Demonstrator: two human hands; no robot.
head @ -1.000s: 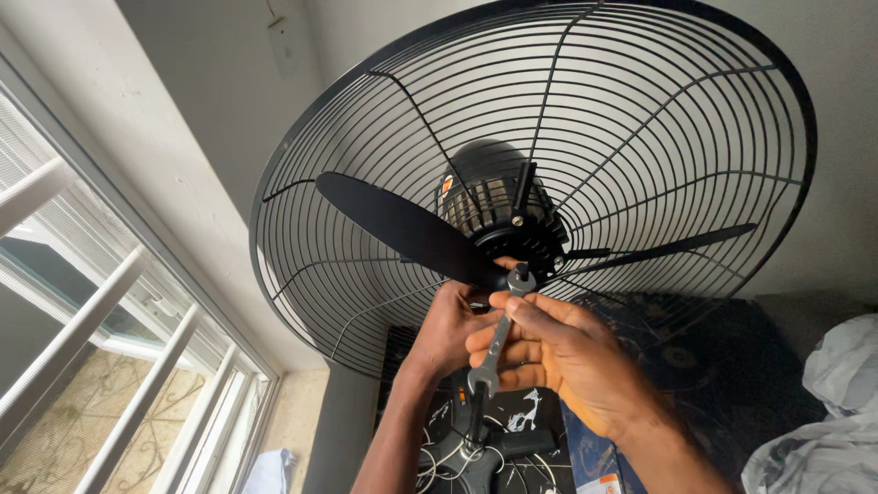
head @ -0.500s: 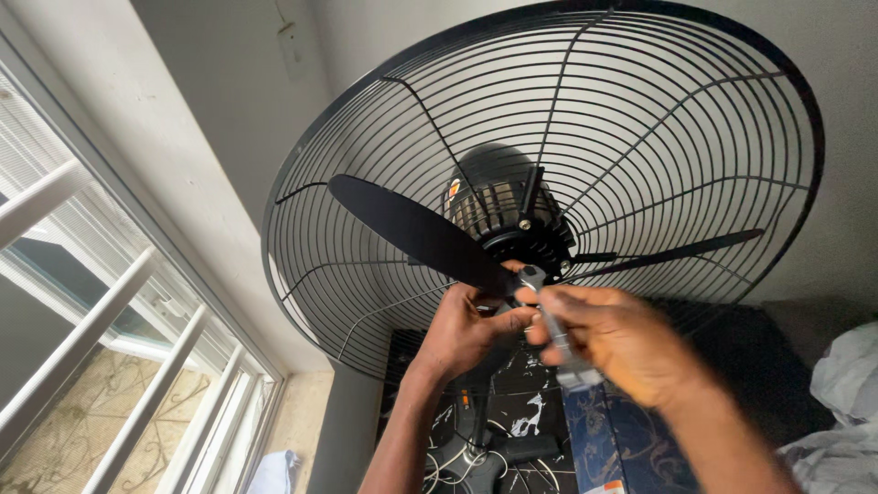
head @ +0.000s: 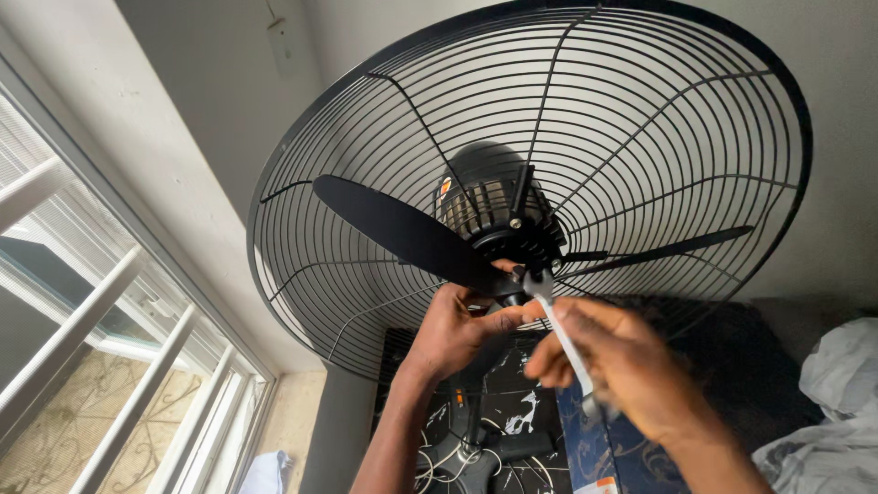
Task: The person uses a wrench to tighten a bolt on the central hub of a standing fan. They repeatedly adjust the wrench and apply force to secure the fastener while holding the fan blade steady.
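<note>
A large black fan fills the view, its round wire rear guard (head: 640, 110) behind the motor housing (head: 489, 197) and flat black blades (head: 402, 233). My left hand (head: 457, 334) reaches up and grips the blade hub from below. My right hand (head: 622, 366) holds a small silver spanner (head: 560, 334), its head set against the hub centre just under the motor. The right hand is blurred with motion.
A window with white bars (head: 101, 348) runs along the left. Below stand the fan's base with cables (head: 466, 448) on a dark patterned surface, a blue box (head: 590, 453), and white cloth (head: 837, 384) at the right. A grey wall lies behind.
My right hand has swung the spanner handle from pointing down toward the lower right. The left hand stays on the hub. The view has shifted slightly.
</note>
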